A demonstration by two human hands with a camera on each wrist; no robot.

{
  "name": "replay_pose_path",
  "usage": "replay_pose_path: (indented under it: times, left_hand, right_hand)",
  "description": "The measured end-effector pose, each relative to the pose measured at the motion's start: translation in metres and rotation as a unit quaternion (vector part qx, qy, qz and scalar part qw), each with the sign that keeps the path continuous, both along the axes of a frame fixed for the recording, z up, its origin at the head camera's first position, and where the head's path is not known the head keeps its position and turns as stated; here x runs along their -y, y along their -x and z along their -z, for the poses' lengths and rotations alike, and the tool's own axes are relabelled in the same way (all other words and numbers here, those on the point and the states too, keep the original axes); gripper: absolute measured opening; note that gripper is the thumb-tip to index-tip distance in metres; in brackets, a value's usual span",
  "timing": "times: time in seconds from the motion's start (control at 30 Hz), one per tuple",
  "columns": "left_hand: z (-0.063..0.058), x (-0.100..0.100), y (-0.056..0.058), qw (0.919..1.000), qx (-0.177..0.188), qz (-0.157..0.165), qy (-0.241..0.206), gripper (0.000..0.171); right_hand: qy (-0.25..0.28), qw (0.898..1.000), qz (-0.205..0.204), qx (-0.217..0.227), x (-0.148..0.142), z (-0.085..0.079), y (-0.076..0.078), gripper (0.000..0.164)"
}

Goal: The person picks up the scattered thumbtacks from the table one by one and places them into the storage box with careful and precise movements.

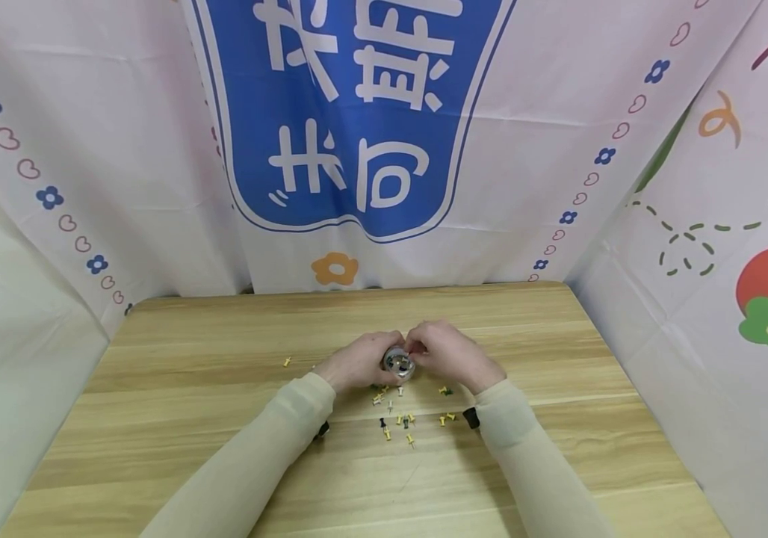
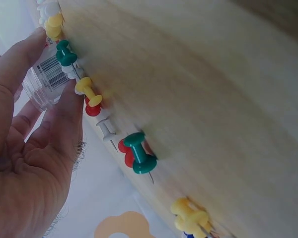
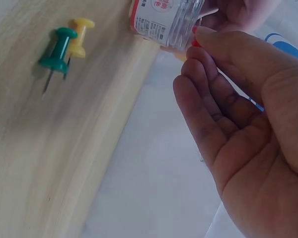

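Fingers (image 3: 188, 94) of the right hand (image 1: 450, 355) are drawn in, thumb tip against forefinger, pinching 1 small red plastic push pin (image 3: 194, 38) at the mouth of a clear plastic jar with a white label (image 3: 156, 19). Fingers of the left hand (image 1: 358, 364) are curled round the jar's side, the gap between them and the thumb filled by it.

Nearest in the head view are the 2 pale cream sleeves (image 1: 259, 437), reaching forward over the pale wood-grained table (image 1: 155, 448). Between the wrists lie scattered push pins: yellow plastic push pins (image 1: 411, 440), 1 dark blue plastic push pin (image 1: 382, 423) just beside them, and a green plastic push pin (image 1: 406, 423) among the yellow. Farther in, near the left hand's thumb, are white plastic push pins (image 1: 400, 391). To the right, before the right hand, a green pin and a yellow pin lie close together.

Beyond these pins is the jar, between the 2 hands, its mouth turned up towards the head camera and some pins visible inside; whether its base touches the table I cannot tell. A lone yellow pin sits apart to the left.

Past the table's far edge hangs a white cloth (image 1: 149, 127), with a blue panel (image 1: 350, 187) of white characters and an orange flower print (image 1: 335, 269).
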State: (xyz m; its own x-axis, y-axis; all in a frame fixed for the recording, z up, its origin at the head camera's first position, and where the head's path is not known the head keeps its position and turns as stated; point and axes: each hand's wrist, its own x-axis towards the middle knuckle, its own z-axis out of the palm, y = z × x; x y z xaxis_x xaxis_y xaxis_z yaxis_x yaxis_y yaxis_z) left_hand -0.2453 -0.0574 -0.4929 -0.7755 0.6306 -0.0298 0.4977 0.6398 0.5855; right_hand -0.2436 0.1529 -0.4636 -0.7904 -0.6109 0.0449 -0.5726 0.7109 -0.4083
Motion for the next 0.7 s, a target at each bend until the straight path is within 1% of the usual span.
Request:
replay_pose_path:
  times: [0.17, 0.37, 0.5, 0.6, 0.7]
  left_hand:
    - [0.000, 0.000, 0.000, 1.0000, -0.001, 0.000, 0.001, 0.048]
    - [0.000, 0.000, 0.000, 1.0000, 0.002, -0.002, -0.002, 0.049]
    - [0.000, 0.000, -0.001, 1.0000, 0.002, -0.005, 0.000, 0.053]
    - [0.000, -0.001, -0.002, 1.0000, -0.006, -0.004, 0.007, 0.054]
    - [0.000, -0.001, -0.001, 0.9999, -0.008, -0.004, 0.012, 0.055]
  right_hand:
    - [-0.006, 1.000, -0.004, 0.002, 0.002, 0.001, -0.001, 0.014]
    - [-0.002, 1.000, -0.002, 0.011, -0.002, 0.001, -0.001, 0.012]
    - [-0.014, 1.000, -0.005, 0.013, -0.011, -0.005, -0.002, 0.010]
    - [-0.028, 0.999, -0.012, 0.015, -0.018, -0.011, -0.002, 0.008]
    - [-0.033, 0.999, -0.015, 0.035, -0.024, -0.016, -0.003, 0.011]
